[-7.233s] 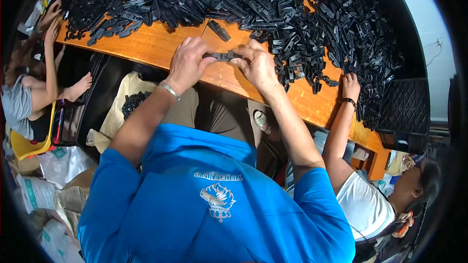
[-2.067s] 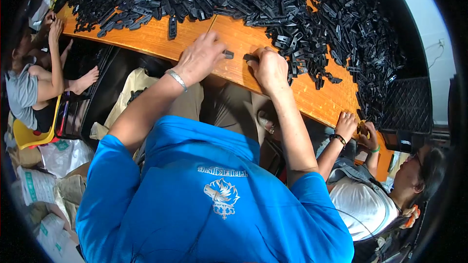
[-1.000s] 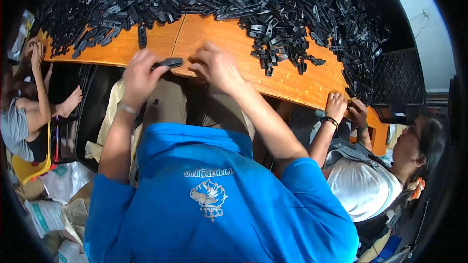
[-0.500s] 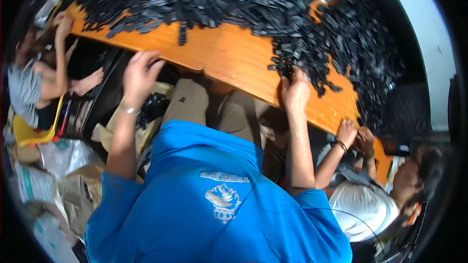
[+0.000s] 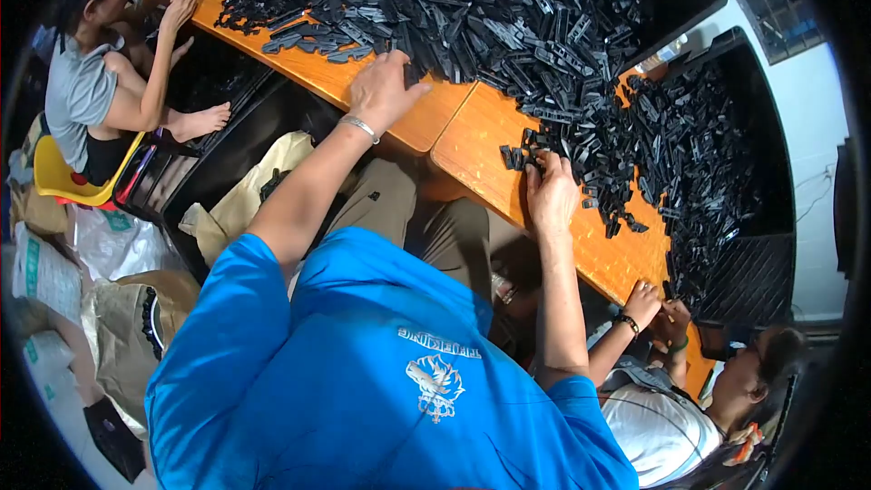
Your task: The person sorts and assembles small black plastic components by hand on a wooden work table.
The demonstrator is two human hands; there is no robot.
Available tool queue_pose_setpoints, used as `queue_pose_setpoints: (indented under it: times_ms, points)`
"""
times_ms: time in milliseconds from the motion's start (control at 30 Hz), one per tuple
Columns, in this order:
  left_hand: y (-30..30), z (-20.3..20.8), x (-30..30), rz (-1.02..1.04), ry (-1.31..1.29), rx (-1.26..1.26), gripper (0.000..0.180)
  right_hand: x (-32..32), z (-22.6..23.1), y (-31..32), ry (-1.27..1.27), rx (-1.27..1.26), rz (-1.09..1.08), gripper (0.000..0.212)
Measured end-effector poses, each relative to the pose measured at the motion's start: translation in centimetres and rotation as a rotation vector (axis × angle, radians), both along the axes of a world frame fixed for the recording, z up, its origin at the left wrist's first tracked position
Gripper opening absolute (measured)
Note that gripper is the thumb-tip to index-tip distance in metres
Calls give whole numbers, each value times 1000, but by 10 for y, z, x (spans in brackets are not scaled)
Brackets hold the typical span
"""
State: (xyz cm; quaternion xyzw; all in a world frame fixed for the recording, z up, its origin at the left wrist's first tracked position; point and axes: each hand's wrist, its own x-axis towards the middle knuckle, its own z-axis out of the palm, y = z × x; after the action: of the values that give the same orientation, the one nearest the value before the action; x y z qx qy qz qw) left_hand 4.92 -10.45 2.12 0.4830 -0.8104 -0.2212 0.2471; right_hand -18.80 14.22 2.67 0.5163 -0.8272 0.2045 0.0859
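Nearest, short of the table's (image 5: 485,138) front edge, a tan bag (image 5: 234,204) sits below it, with some black pieces (image 5: 272,183) inside; whether these are finished cannot be told. On the table, right of the seam between its boards, the right hand (image 5: 553,195) rests with bent fingers among small black clips (image 5: 514,157); whether it grips one cannot be told, as the fingers hide the contact. Left of that seam, the left hand (image 5: 381,91) reaches over the table with its thumb spread from the fingers, apparently grasping nothing, its fingertips at the edge of the heap. No joined piece shows in either hand, so this looks like a point between pieces, with the parts being picked out. Farther back, the heap of long black parts (image 5: 522,45) covers most of the table's far side, and the clips spread toward its right end; by that measure, much seems left.
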Motion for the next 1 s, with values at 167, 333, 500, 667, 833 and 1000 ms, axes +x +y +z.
queue_pose_setpoints:
  times_ms: [167, 333, 500, 667, 833, 1000]
  points:
    - [-8, -19, 11, 52, 122, 109, 37, 31, 23, -7, 5, -15, 94, 27]
    - [1, -33, 31, -32, 296, -70, 23, 73, 17, -37, -125, 54, 274, 19]
    - [15, -37, 27, -144, 348, -328, 28, 76, -2, -77, -42, 177, 296, 13]
    - [21, -35, 33, -302, 286, -348, 29, 69, -2, -96, 17, 253, 379, 18]
    - [35, -24, 29, -444, 131, -305, 34, 70, 11, -93, 119, 414, 443, 38]
    - [36, -4, 37, -528, 178, -111, 48, 73, 23, -98, 175, 369, 443, 23]
